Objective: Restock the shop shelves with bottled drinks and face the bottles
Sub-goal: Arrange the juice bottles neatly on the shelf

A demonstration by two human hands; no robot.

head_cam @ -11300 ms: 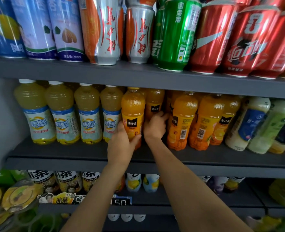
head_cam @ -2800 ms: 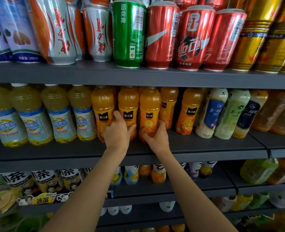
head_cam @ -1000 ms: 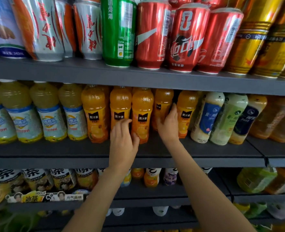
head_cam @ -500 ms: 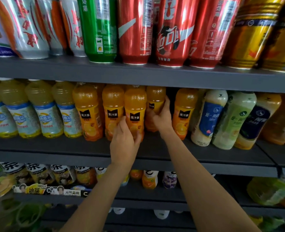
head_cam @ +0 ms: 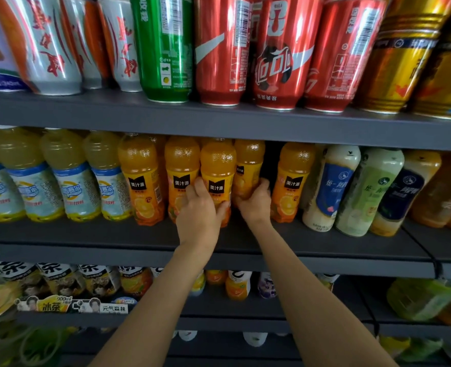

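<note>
While you face the orange-juice row, read each line against the head view.

Left hand: your left hand (head_cam: pixel 202 207) wraps the lower body of the front orange bottle (head_cam: pixel 217 178), fingers curled round it and thumb on its right side. The low hold probably lets you turn it so the black label looks outward.

Right hand: your right hand (head_cam: pixel 256 202) grips the set-back orange bottle (head_cam: pixel 248 168) just right of your left hand, fingers round its base. It stands deeper on the middle shelf (head_cam: pixel 325 242), so this hold likely serves to draw it forward.

Gap: just right of your right hand lies a dark empty slot, then one more orange bottle at the end (head_cam: pixel 290 181). Closing that slot appears to be the aim.

Neighbours: left of your left hand, two orange bottles (head_cam: pixel 163 178) already show their labels.

Overhead: cans (head_cam: pixel 272 54) sit on the shelf above both hands. Clearance over the caps looks tight, so slide, do not lift.
</note>
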